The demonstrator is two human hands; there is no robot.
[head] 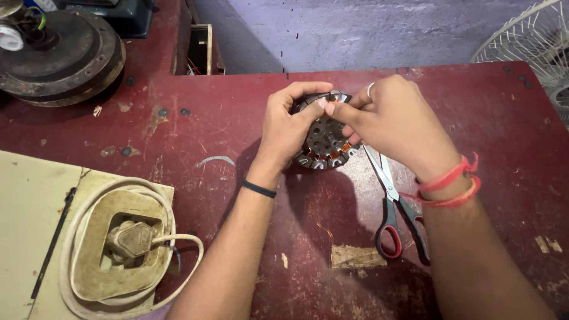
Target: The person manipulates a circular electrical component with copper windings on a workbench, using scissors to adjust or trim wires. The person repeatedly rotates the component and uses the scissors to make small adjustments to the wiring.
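A round metal fan stator (325,142) with slots and copper windings sits tilted on the dark red table (225,118). My left hand (287,127) grips its left rim, thumb over the top edge. My right hand (388,121), with a ring and red thread at the wrist, pinches at the stator's upper edge, fingertips meeting my left thumb. What it pinches is too small to tell.
Scissors (396,213) with red-and-black handles lie just right of the stator, under my right wrist. A dirty cream board with a coiled white cord (118,243) lies front left. A fan motor housing (59,56) rests back left, a fan guard (533,35) back right.
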